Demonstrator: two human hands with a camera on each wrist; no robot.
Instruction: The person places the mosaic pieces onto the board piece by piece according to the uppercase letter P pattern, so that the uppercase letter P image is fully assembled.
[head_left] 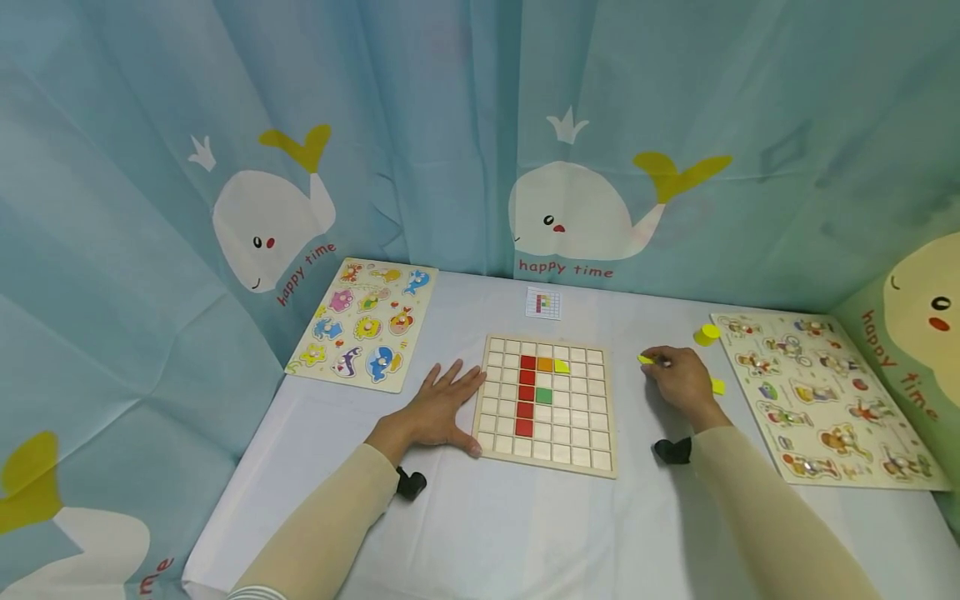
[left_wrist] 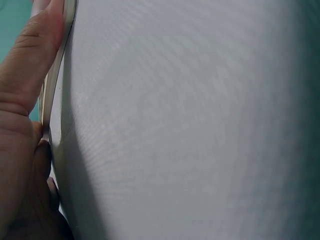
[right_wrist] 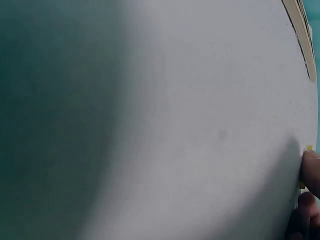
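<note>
A wooden grid board (head_left: pixel 577 437) lies mid-table. It carries a column of red tiles (head_left: pixel 527 392), an orange tile (head_left: pixel 546 364), a green tile (head_left: pixel 543 396) and a yellow tile (head_left: pixel 562 367) with a pale corner. My left hand (head_left: pixel 431 412) rests with spread fingers along the board's left edge; in the left wrist view the thumb (left_wrist: pixel 30 60) lies against that edge. To the right of the board, my right hand (head_left: pixel 681 379) pinches a small yellow piece (head_left: pixel 645 360) between thumb and fingertips, low over the cloth. Its far side is hidden by the fingers.
Beyond the board lies a small card (head_left: pixel 543 303) printed with a coloured grid. A yellow stack (head_left: pixel 707 335) and another yellow piece (head_left: pixel 718 387) sit near the right hand. A sea-animal puzzle (head_left: pixel 386 317) lies left, a figure puzzle (head_left: pixel 813 417) right. Curtains (head_left: pixel 442 150) enclose the table.
</note>
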